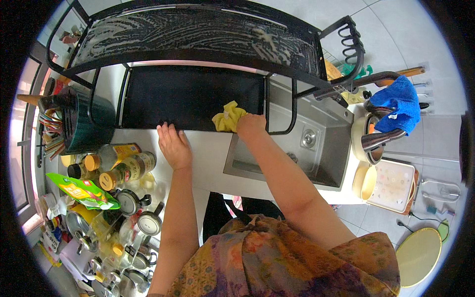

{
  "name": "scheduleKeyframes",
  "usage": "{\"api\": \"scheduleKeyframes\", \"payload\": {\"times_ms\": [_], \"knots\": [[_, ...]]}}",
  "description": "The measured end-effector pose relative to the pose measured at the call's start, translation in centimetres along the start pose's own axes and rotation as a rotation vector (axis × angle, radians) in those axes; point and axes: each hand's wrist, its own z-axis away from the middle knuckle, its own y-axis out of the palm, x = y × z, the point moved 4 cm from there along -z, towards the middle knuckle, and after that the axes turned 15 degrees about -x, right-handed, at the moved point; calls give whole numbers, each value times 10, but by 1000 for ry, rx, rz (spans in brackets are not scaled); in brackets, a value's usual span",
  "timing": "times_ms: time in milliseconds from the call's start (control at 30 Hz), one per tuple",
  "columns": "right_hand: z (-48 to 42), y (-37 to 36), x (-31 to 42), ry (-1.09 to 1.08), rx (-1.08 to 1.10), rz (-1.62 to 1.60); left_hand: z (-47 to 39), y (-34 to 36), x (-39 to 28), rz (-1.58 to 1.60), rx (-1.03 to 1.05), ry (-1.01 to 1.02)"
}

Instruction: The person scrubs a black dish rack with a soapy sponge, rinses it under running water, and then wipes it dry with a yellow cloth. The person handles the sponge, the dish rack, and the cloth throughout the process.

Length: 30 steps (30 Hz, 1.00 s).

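Observation:
A black metal two-tier rack stands over the counter and partly over the sink. Its upper shelf [193, 37] is streaked with whitish suds, while the lower shelf [178, 96] looks dark and plain. My right hand [252, 125] grips a crumpled yellow cloth [229, 117] at the front right part of the lower shelf. Near that shelf's front edge, to the left, my left hand [174, 146] rests with fingers spread and nothing in it; the fingertips reach the edge.
A stainless steel sink [289, 148] lies at the right. Bottles [128, 169], a green pouch [83, 191] and several lidded jars crowd the left. A dark green utensil holder [89, 120] stands beside the rack. A blue cloth [397, 104] hangs over a handle at right.

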Motion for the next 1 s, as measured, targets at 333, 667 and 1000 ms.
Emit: {"api": "scheduleKeyframes", "payload": {"times_ms": [333,667,1000], "knots": [[-8,-17,52,43,-298,-574,0,-1,0,4,-3,4],[-58,-7,-60,683,-906,-394,-1,2,0,9,56,-15],[-5,21,-13,213,-780,-40,1,-1,3,-5,43,-5]]}}
